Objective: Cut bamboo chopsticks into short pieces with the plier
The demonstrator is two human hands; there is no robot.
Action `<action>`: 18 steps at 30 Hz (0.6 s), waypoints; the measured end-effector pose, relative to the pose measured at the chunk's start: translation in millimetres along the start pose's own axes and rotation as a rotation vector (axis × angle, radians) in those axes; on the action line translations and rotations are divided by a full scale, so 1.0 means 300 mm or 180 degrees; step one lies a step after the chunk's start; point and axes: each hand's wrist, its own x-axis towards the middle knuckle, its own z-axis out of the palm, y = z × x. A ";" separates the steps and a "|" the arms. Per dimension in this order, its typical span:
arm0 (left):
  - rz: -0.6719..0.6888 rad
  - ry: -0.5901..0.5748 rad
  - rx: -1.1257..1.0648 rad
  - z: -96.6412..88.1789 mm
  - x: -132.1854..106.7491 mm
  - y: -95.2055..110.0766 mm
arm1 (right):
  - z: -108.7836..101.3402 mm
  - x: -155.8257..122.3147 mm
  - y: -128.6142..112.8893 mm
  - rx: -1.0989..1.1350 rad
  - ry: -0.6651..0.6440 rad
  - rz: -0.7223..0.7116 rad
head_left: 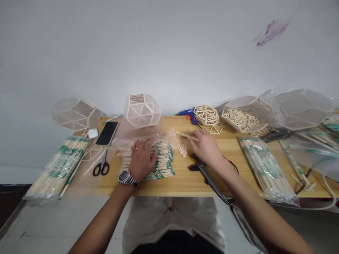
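Note:
My left hand (143,157), a watch at its wrist, lies with fingers stretched out over a pile of paper-wrapped wooden chopsticks (165,158) with green print. My right hand (206,146) is closed around pale wooden sticks (187,136), whose ends point left; how many it holds I cannot tell. Just below them a small group of short cut sticks (182,149) lies on the table (182,180). Under my right wrist rest large black-handled cutters (209,176), jaws toward the short sticks.
At the back stand a geometric lantern-like frame (143,111), a blue glue gun (189,114) and stacked stick frames (208,115). Left are a phone (107,133), scissors (102,167) and a chopstick pack (57,164). Another pack (267,169) and a stick-filled frame (246,113) are right.

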 end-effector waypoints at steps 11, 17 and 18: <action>-0.0164 -0.0012 -0.0129 0.024 -0.017 -0.026 | 0.122 0.259 0.075 -0.1114 -0.0331 0.0201; -0.0168 0.0107 -0.0151 0.040 -0.024 -0.028 | 0.155 0.272 0.098 -0.0738 -0.0108 0.0346; -0.0165 0.0131 -0.0154 0.041 -0.024 -0.028 | 0.157 0.275 0.101 -0.0656 -0.0064 0.0386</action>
